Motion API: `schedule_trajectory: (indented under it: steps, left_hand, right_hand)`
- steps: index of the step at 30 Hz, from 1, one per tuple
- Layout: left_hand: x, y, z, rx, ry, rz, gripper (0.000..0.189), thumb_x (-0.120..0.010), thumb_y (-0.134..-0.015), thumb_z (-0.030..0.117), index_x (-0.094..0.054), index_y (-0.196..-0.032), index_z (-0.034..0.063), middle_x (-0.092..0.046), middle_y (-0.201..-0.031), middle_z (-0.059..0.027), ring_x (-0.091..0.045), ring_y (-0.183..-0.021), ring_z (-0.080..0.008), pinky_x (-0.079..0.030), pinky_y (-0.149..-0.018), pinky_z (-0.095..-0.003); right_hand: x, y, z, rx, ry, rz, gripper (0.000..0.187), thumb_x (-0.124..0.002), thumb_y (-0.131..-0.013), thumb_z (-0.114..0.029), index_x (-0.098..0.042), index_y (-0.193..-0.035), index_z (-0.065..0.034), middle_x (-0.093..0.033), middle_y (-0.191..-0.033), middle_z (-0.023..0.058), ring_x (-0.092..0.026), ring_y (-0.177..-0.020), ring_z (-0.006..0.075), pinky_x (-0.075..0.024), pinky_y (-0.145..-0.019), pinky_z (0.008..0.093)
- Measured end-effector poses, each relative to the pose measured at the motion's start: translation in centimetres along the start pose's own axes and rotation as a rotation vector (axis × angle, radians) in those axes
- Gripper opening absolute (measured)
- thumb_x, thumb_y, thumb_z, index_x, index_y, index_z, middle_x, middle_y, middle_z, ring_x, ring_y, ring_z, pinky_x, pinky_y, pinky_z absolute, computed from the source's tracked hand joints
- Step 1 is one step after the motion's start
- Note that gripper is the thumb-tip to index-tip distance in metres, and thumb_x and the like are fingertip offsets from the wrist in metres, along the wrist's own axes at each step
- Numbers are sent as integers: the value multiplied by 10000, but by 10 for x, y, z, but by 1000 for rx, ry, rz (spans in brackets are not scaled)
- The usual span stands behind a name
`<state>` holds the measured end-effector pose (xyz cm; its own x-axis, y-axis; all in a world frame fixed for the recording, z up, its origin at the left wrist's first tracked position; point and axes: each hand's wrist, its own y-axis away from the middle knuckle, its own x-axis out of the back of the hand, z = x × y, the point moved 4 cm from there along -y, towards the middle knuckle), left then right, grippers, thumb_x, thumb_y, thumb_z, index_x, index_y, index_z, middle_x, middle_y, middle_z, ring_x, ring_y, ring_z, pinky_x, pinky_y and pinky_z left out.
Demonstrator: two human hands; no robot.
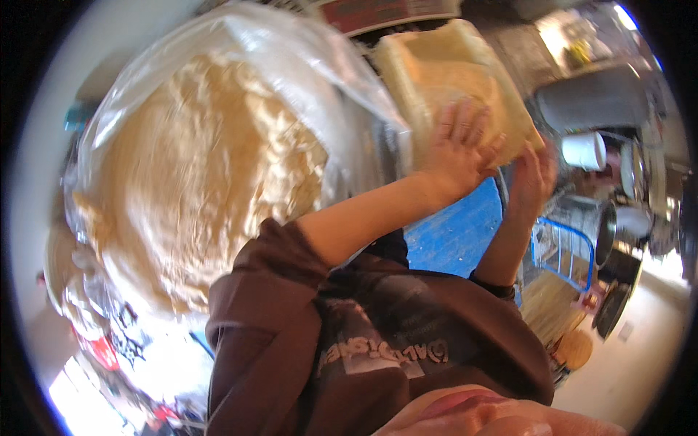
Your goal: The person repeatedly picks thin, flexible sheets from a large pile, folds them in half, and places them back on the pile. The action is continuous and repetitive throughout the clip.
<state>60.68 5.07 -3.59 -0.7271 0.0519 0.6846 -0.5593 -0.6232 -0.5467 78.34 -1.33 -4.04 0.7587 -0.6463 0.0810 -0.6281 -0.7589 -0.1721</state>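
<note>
A pale yellow, box-shaped block or lined container (pixel 401 76) lies before me, with a raised rim and a sunken top. My left hand (pixel 458 147) rests flat on its near part, fingers extended and somewhat blurred. My right hand (pixel 531 171) curls around its near right corner, where some fingers are hidden. To the left, a large mass of beige dough-like material (pixel 207 152) fills a wide vessel lined with a clear plastic bag (pixel 349 103). Its surface is smooth in places and lumpy on the right side.
A blue surface (pixel 458 229) shows below my hands. On the right are a white cup (pixel 583 151), a grey rounded container (pixel 594 101), a metal pot (pixel 583 218) and a blue wire rack (pixel 564 253). A box with a red panel (pixel 381 13) sits at the top.
</note>
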Motion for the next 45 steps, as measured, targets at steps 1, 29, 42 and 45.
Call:
schedule_trajectory:
  steps: [1,29,42,45]
  left_hand:
    - [-5,6,2,-26,-52,-42,647,-513,-935,473,-475,-1433,62,-264,-1587,-247,-149,-1497,-427,-37,-1195,-596]
    - [316,253,-152,529,-570,6,109,-710,-778,244,-694,-817,143,-622,-956,14,-617,-945,-226,-558,-728,-381]
    - [332,241,-176,572,-684,75,38,-640,-798,117,-645,-833,129,-591,-891,-18,-660,-793,-198,-546,-561,-341]
    - [341,237,-164,566,-597,212,83,-650,-785,119,-635,-866,120,-591,-873,-23,-649,-803,-202,-528,-600,-351]
  right_hand:
    - [6,-1,-6,327,458,138,269,-579,-968,-74,-592,-1220,20,-656,-1212,140,-630,-1115,282,-458,-1045,427]
    - [-323,220,-94,772,207,-1142,161,-674,-838,-44,-698,-995,-74,-671,-1028,85,-648,-959,307,-527,-799,397]
    - [-379,227,-80,327,240,-1262,173,-635,-959,-163,-711,-1031,-25,-707,-1072,83,-682,-939,223,-534,-798,322]
    - [-413,234,-67,-475,-169,-1338,299,-602,-997,-269,-683,-1080,7,-703,-1061,101,-674,-939,166,-537,-795,292]
